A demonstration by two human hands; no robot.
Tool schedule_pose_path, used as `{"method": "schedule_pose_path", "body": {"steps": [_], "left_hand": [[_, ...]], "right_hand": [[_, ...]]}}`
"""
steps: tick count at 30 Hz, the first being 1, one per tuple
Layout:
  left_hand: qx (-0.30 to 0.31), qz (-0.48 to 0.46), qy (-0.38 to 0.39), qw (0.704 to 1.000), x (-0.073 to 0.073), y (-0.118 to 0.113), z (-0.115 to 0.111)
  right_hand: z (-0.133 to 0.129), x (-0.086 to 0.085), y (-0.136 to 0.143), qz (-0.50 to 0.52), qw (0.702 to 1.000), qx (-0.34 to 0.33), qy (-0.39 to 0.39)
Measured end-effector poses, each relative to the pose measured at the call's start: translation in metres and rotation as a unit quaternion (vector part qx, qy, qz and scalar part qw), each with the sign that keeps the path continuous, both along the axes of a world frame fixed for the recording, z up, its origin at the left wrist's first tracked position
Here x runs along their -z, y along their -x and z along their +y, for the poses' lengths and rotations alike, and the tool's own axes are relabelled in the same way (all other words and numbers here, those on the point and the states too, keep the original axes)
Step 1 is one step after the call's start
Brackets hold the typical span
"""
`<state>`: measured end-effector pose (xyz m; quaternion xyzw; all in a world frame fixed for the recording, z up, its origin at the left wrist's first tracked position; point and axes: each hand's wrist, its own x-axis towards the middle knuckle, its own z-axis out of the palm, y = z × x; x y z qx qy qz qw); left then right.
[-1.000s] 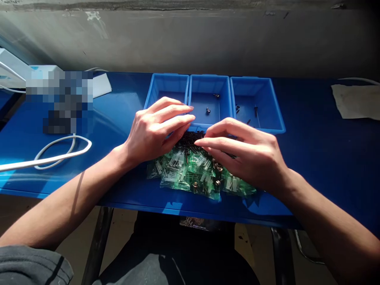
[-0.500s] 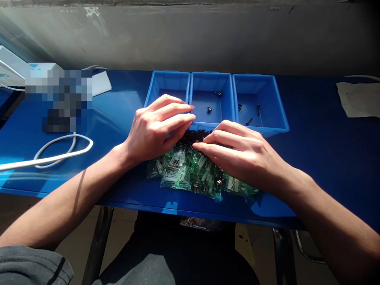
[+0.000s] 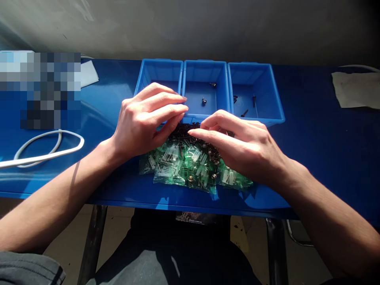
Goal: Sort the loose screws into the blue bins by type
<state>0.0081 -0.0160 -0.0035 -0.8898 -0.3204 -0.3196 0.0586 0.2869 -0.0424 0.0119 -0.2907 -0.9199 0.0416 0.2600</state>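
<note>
A heap of dark screws (image 3: pixel 184 136) lies between my two hands, against the front of the blue bins. Under and in front of it are several clear-green plastic packets (image 3: pixel 170 171) with white wall plugs and screws inside. My left hand (image 3: pixel 150 118) is at the heap's left side, in front of the left bin, fingers stretched out and slightly apart. My right hand (image 3: pixel 242 144) reaches over the heap's right side with its fingers apart, the index fingertip at the dark screws. No held item shows in either hand; the right thumb is hidden.
Three blue bins stand in a row: a left bin (image 3: pixel 162 72), a middle bin (image 3: pixel 193 95) with a few screws, and a right bin (image 3: pixel 268 101) with several. A white cable (image 3: pixel 68 149) loops at left on the blue table (image 3: pixel 320 158). Brown paper (image 3: pixel 356 91) lies at right.
The whole view has shifted slightly, so everything sits a little higher and further left. My right fingers have spread apart, uncovering more screws; my left hand keeps nearly the same pose.
</note>
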Motion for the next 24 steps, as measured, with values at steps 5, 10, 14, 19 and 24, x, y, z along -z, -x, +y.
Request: {"method": "schedule_pose_path", "body": {"steps": [5, 10, 14, 19, 24], "left_hand": [[0.002, 0.007, -0.001, 1.000, -0.0012, -0.0009, -0.0004], [0.012, 0.005, -0.009, 1.000, -0.0017, -0.0011, -0.0002], [-0.001, 0.013, -0.005, 1.000, -0.0023, -0.0014, -0.0005], [-0.003, 0.015, -0.007, 1.000, -0.0018, -0.0013, -0.0009], [0.026, 0.002, -0.034, 0.999, 0.0006, 0.0004, 0.0017]], "right_hand": [[0.0013, 0.0036, -0.0005, -0.036, 0.994, -0.053, -0.090], [0.0018, 0.0055, 0.0005, -0.094, 0.985, -0.064, -0.131], [0.0011, 0.0039, 0.0005, -0.112, 0.984, -0.053, -0.128], [0.0012, 0.0030, -0.0025, -0.097, 0.984, -0.050, -0.142], [0.0004, 0.0030, -0.0028, -0.114, 0.982, -0.042, -0.143]]}}
